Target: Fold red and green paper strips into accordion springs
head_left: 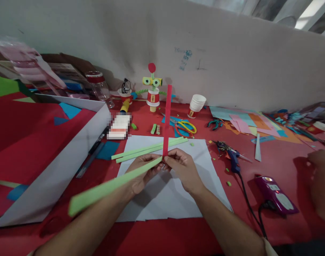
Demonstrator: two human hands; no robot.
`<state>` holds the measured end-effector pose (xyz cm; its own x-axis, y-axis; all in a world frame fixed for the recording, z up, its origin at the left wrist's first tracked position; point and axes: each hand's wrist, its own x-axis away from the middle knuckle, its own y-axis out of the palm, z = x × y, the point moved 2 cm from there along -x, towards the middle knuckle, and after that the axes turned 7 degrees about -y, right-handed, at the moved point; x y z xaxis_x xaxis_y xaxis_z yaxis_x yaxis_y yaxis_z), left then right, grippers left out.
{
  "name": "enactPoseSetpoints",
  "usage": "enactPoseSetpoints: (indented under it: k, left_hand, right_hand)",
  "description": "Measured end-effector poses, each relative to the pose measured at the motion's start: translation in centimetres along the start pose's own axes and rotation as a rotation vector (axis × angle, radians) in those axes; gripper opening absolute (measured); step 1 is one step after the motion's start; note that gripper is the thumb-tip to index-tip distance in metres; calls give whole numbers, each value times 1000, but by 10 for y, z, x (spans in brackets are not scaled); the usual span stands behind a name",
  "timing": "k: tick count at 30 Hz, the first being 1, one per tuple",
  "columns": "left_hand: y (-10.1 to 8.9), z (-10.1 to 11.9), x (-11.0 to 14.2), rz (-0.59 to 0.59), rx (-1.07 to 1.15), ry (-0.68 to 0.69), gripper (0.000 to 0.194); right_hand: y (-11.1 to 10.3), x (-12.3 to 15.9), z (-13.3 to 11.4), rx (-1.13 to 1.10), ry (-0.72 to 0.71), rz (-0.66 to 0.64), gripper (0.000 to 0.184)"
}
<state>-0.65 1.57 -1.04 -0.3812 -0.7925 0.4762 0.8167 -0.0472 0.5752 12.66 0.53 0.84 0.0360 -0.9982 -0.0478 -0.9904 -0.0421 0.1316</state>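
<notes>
A long light-green paper strip (111, 185) and a red paper strip (168, 113) meet end to end at a corner between my fingertips. My left hand (143, 172) is closed at the green strip's end, while the strip reaches back over my left forearm. Closed with thumb and finger at the foot of the upright red strip is my right hand (184, 167). The exact overlap at the corner is hidden by my fingers. Below both hands lies a white sheet of paper (162, 206). Two more green strips (152, 149) rest across its far part.
Right of the sheet lie a glue gun (234, 160) and a purple power socket (276, 195); another person's hand (321, 181) is at the far right. Behind are scissors (187, 126), a paper-cup figure (153, 96) and stacked cups (197, 105). A white-walled box (72, 153) stands left.
</notes>
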Motion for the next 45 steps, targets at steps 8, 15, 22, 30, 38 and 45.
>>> enactPoseSetpoints:
  k: [8, 15, 22, 30, 38, 45]
  left_hand:
    - [5, -1, 4, 27, -144, 100, 18]
    - [-2, -8, -2, 92, -229, 213, 20]
    - [0, -5, -1, 96, -219, 245, 17]
    - [1, -1, 2, 276, -218, 332, 16]
    - [3, 5, 3, 184, -220, 253, 21]
    - [3, 10, 4, 116, -166, 191, 22]
  right_hand:
    - [1, 3, 7, 17, -25, 48, 14]
    - [5, 3, 8, 58, -23, 53, 16]
    - [6, 2, 9, 67, -18, 45, 9]
    - [3, 3, 13, 139, -86, -53, 23]
    - [2, 0, 13, 43, -82, 12, 13]
    - [3, 0, 15, 5, -37, 19, 11]
